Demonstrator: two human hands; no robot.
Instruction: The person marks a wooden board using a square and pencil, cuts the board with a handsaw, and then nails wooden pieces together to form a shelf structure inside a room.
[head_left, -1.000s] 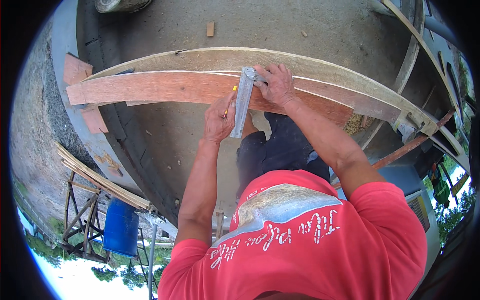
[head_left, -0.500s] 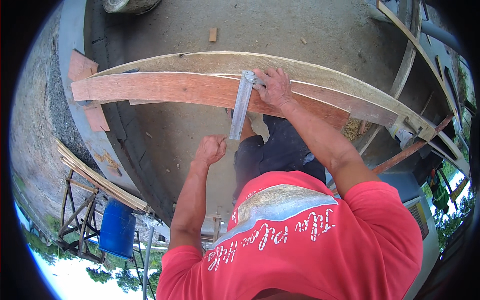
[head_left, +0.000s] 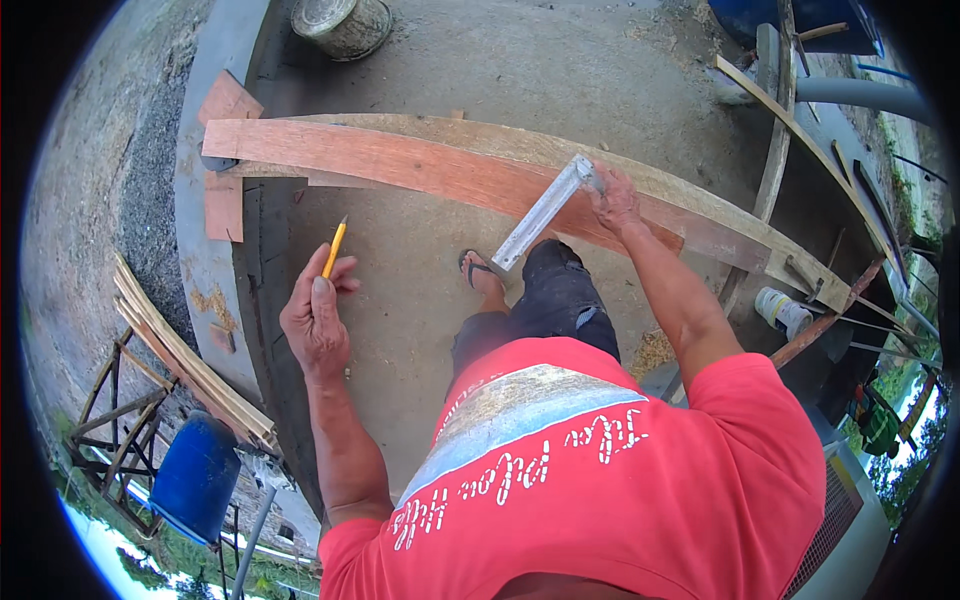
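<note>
Beside plank (head_left: 420,165): bucket (head_left: 345,25), blue barrel (head_left: 195,478)

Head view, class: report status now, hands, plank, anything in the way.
Left hand grips pencil, clear of plank. Right hand holds metal square on plank. Nothing in the way.

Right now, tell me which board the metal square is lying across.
The reddish board, nearest the person, held there by the right hand. The paler board runs just behind it; the loose slats lie far left.
</note>
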